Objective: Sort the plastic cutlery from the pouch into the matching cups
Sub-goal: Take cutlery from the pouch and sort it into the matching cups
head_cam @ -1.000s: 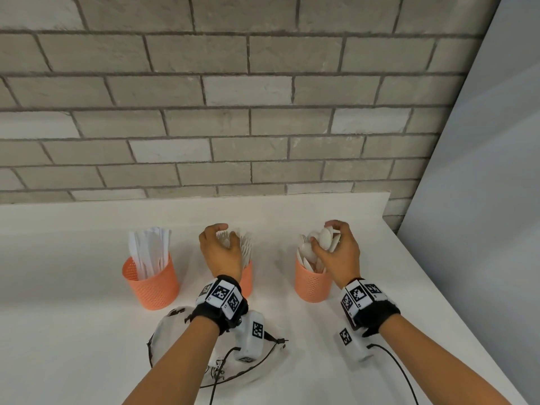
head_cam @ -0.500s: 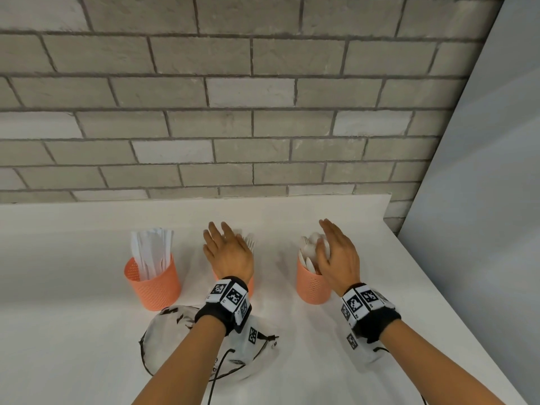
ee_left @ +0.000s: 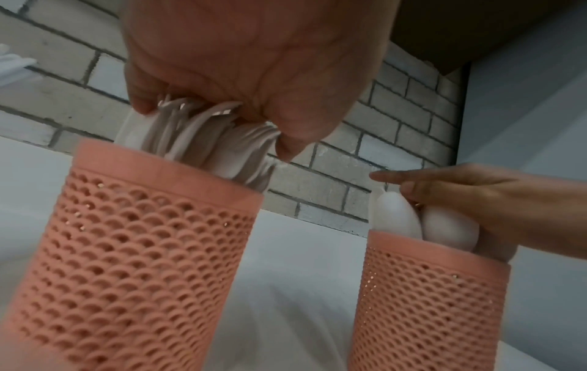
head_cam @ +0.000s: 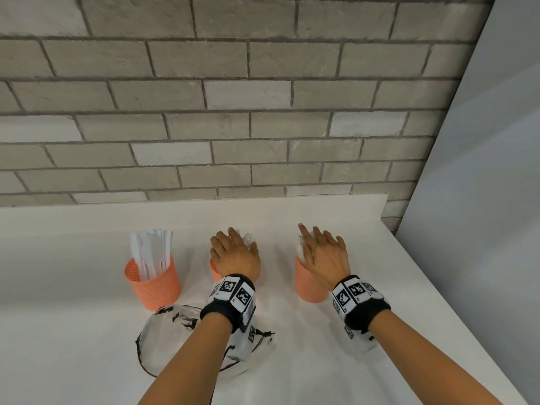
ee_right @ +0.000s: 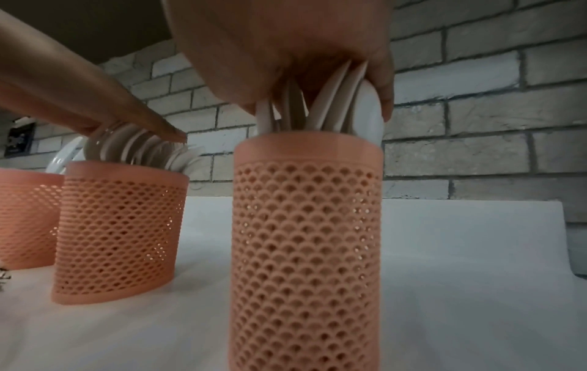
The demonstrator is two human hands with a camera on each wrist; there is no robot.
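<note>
Three orange perforated cups stand in a row on the white table [head_cam: 292, 361]. The left cup [head_cam: 152, 279] holds white knives [head_cam: 150, 252]. My left hand [head_cam: 235, 252] lies flat, fingers straight, on the white forks [ee_left: 203, 140] in the middle cup [ee_left: 133, 251]. My right hand [head_cam: 324, 252] lies flat in the same way on the white spoons [ee_right: 333, 108] in the right cup [ee_right: 305, 238]. The clear pouch [head_cam: 172, 340] lies flat on the table under my left forearm; I see no cutlery in it.
A grey brick wall [head_cam: 263, 112] runs just behind the table. A pale grey panel [head_cam: 482, 200] stands to the right past the table's edge. Bare tabletop stretches left of the cups and in front of the right cup.
A second ago both hands had fingers curled round the fork and spoon tops. The fingers have since straightened, and both hands now lie flat on the cutlery.
</note>
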